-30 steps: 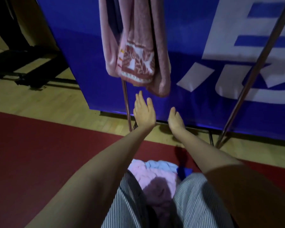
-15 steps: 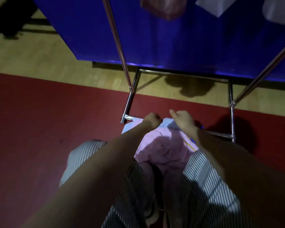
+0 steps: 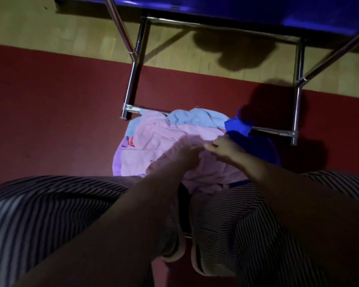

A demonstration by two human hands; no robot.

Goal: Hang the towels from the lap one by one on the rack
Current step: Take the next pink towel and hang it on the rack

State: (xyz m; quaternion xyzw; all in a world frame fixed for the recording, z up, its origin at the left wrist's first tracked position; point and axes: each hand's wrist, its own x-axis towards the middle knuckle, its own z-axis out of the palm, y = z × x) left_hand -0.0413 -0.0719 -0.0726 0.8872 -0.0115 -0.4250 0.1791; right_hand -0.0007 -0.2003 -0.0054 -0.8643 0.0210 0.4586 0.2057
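The soft pink terry towel [image 3: 164,133] tops the pile on the lap. Both hands have just dropped from the chrome tube rack [image 3: 134,88]. The right grip [image 3: 224,149] pinches its fold, but the left grip [image 3: 187,155] is too blurry to tell. Looks like the next pickup's starting.

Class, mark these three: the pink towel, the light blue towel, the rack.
pink towel [image 3: 153,139]: head view, its flat upper face.
light blue towel [image 3: 195,119]: head view, its crumpled middle.
rack [image 3: 133,88]: head view, its left floor bar.
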